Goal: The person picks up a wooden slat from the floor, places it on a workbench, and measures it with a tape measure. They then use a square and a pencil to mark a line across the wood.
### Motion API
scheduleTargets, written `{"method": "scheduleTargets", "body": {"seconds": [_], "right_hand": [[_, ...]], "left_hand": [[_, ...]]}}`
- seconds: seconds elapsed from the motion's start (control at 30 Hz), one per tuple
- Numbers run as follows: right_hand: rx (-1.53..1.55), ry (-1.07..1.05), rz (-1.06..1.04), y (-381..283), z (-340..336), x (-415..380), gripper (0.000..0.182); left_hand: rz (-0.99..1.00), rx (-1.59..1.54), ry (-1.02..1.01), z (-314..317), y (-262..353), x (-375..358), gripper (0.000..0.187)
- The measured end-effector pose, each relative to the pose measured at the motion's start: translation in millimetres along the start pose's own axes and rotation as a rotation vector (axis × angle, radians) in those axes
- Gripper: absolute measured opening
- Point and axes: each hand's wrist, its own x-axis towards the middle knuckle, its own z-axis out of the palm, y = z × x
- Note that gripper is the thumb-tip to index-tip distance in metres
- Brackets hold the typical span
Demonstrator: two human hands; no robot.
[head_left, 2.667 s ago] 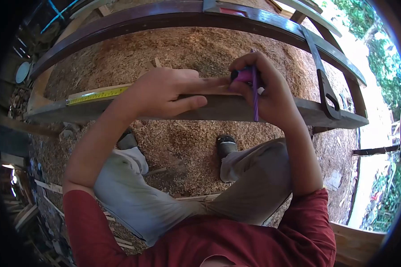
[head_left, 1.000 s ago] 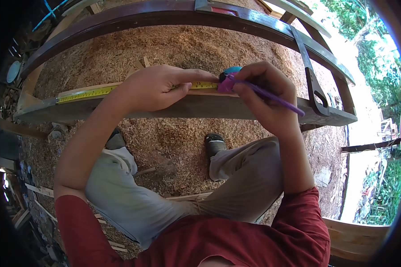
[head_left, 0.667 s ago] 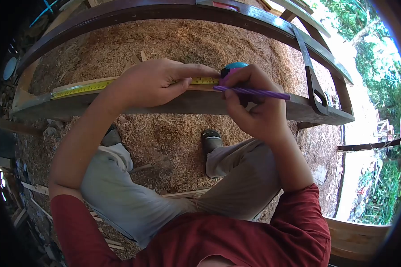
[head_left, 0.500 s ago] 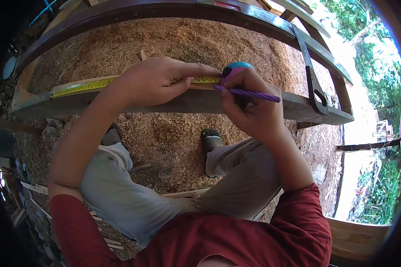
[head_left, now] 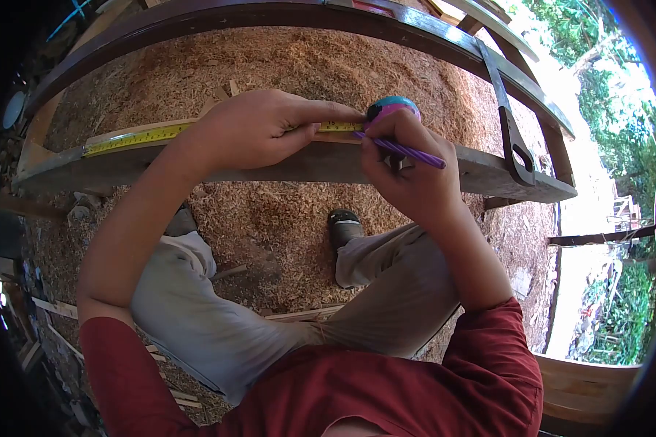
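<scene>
Tape measure (head_left: pixel 144 137) lies beyond hands, long axis left-right along wooden strip (head_left: pixel 335 137) on bench board (head_left: pixel 313 164). Case (head_left: pixel 396 111) at right end, right hand (head_left: pixel 419 171) nearer. Right hand closed round purple pencil (head_left: pixel 414 152), tip beside tape's near edge. Left hand (head_left: pixel 251 131) partly curled, index finger stretched rightward along tape to case; other fingers hidden, cannot tell whether gripping strip.

A grey plank (head_left: pixel 481 173) is carrying a pale strip (head_left: pixel 127 130), with yellow tape (head_left: pixel 149 135) stretching along it. Toward the right end, a saw (head_left: pixel 507 127) is lying across plank and dark rail (head_left: pixel 255 16). Shavings (head_left: pixel 284 218) are covering the floor.
</scene>
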Motion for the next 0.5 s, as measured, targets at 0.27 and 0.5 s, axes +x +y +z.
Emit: {"method": "scheduleTargets", "body": {"seconds": [0.27,0.5], "right_hand": [[0.009,0.002,-0.014,2.1,1.7,-0.6,0.018],[0.009,-0.003,-0.021,1.8,1.2,0.4,0.018]], "left_hand": [[0.003,-0.053,-0.015,-0.3,-1.5,1.7,0.055],[0.015,-0.035,0.011,1.0,-1.4,0.9,0.056]]}}
